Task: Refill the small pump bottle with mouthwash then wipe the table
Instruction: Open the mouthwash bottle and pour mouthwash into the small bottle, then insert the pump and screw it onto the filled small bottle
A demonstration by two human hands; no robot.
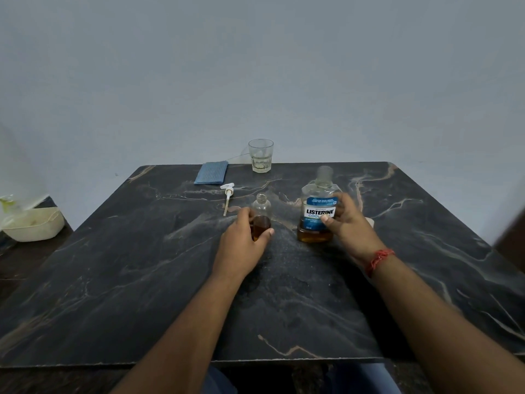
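Note:
A small clear bottle (261,207) stands upright on the dark marble table (142,265), its neck uncapped and amber liquid filling its lower half. My left hand (241,245) is wrapped around its base. To its right stands a large Listerine mouthwash bottle (318,207) with a blue label, no cap on its neck and amber liquid low inside. My right hand (350,223) grips its right side. The white pump head (228,194) with its tube lies on the table behind the small bottle. A folded blue cloth (211,172) lies near the far edge.
A clear drinking glass (260,155) stands at the far edge by the grey wall. A pale round object (370,221) peeks out behind my right hand. Left of the table, a cream plastic basin (34,224) sits on a lower surface.

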